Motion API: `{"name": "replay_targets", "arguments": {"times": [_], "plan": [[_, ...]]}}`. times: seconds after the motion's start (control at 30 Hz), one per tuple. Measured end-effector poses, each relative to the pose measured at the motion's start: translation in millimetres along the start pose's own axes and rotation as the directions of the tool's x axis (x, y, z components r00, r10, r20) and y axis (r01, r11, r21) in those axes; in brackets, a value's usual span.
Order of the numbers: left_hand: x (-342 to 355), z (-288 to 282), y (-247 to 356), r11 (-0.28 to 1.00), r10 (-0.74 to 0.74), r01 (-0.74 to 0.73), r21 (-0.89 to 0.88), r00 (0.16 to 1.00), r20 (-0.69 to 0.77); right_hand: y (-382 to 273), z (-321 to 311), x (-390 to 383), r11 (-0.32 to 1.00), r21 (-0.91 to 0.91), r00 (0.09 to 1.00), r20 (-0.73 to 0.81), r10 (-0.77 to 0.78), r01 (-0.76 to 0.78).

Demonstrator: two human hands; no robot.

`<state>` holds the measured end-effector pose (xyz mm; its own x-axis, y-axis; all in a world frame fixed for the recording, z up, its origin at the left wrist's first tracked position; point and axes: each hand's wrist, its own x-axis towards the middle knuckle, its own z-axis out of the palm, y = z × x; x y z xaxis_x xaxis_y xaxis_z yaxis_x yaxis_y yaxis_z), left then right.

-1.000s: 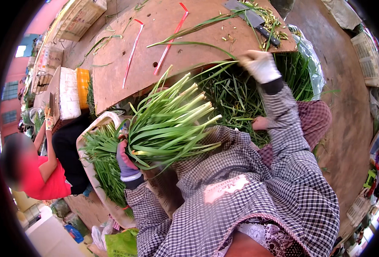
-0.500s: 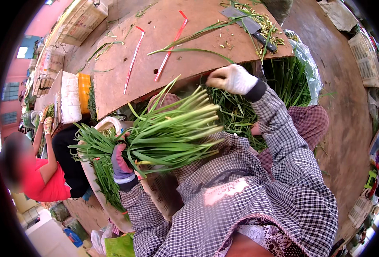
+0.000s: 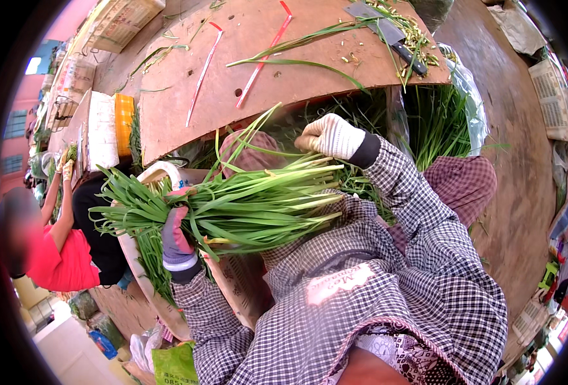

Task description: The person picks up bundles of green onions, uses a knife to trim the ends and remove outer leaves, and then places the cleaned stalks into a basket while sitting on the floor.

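My left hand (image 3: 177, 236), in a purple and pink glove, grips a thick bunch of garlic chives (image 3: 264, 208) around its leafy part. The pale stem ends point right, across my lap. Just above those stems is my right hand (image 3: 334, 136), in a white knitted glove, with its fingers pinched together at the bunch's upper edge. A loose green leaf runs close to its fingertips; whatever they hold is too small and blurred to make out. Below my left hand, more chives (image 3: 154, 260) lie in a pale crate (image 3: 135, 251).
A brown board (image 3: 187, 96) lies ahead, bearing two red-and-white strips (image 3: 205, 77), loose leaves, a cleaver (image 3: 386, 32) and cut trimmings. Greens fill a clear plastic bag (image 3: 475, 106) at right. A person in red (image 3: 69, 253) works at the left beside foam boxes (image 3: 103, 131).
My right hand has come down and left to the bunch's upper edge, its fingers now pinched. The bunch, still in my left hand, lies flatter, its stems drawn closer together.
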<state>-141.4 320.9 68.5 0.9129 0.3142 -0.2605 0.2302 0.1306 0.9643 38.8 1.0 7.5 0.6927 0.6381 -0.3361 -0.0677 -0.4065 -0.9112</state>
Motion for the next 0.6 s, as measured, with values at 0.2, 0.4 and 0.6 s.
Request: {"name": "replay_targets", "arguments": {"times": [0.2, 0.4, 0.6], "plan": [[6, -9, -8, 0.996, 0.021, -0.023, 0.084, 0.999, 0.024, -13, -2, -3, 0.968, -0.189, 0.971, 0.202, -0.126, 0.165], [2, -7, -5, 0.999, -0.004, 0.0, 0.042, 0.996, 0.09, 27, 6, -1, 0.912, -0.371, 0.965, -0.119, -0.233, 0.175], [4, -16, -27, 0.997, 0.05, -0.053, 0.047, 0.998, 0.048, 90, -48, -40, 0.737, -0.675, 0.878, -0.369, -0.306, -0.027]]}}
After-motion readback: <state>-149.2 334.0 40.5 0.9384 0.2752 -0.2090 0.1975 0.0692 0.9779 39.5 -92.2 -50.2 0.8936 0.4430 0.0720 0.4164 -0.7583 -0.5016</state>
